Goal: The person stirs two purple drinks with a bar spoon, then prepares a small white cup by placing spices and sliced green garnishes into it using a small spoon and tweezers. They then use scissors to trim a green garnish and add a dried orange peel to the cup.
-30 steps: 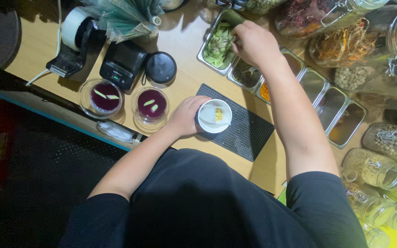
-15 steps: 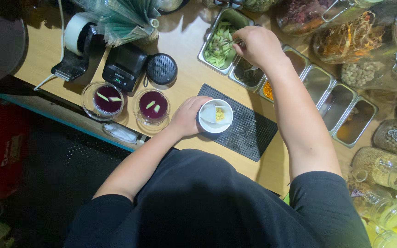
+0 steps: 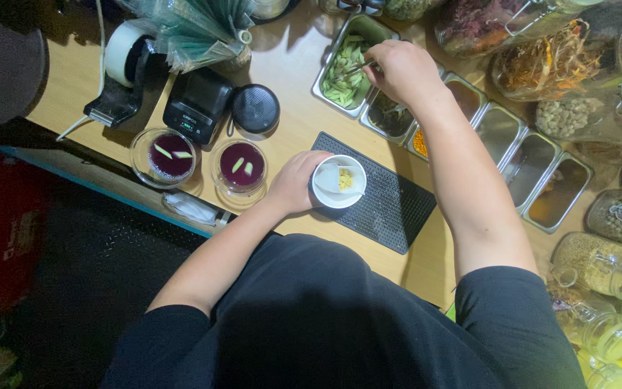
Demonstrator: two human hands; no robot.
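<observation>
My left hand (image 3: pixel 294 181) grips a small white cup (image 3: pixel 339 182) with yellow bits inside, standing on a black ribbed mat (image 3: pixel 386 205). My right hand (image 3: pixel 402 70) reaches over a row of steel trays and holds thin metal tongs (image 3: pixel 360 70) above the tray of pale green pieces (image 3: pixel 345 68). Two glass bowls of dark purple liquid, one (image 3: pixel 170 155) to the left of the other (image 3: pixel 241 163), carry pale green slices on top and stand left of the cup.
A tape dispenser (image 3: pixel 120 68), a black device (image 3: pixel 197 106) and a round black speaker (image 3: pixel 255 109) stand at the back left. More steel trays (image 3: pixel 534 166) run to the right. Glass jars (image 3: pixel 599 263) of dried ingredients crowd the right side.
My right hand has shifted slightly over the green-piece tray with the tongs. My left hand stays on the white cup.
</observation>
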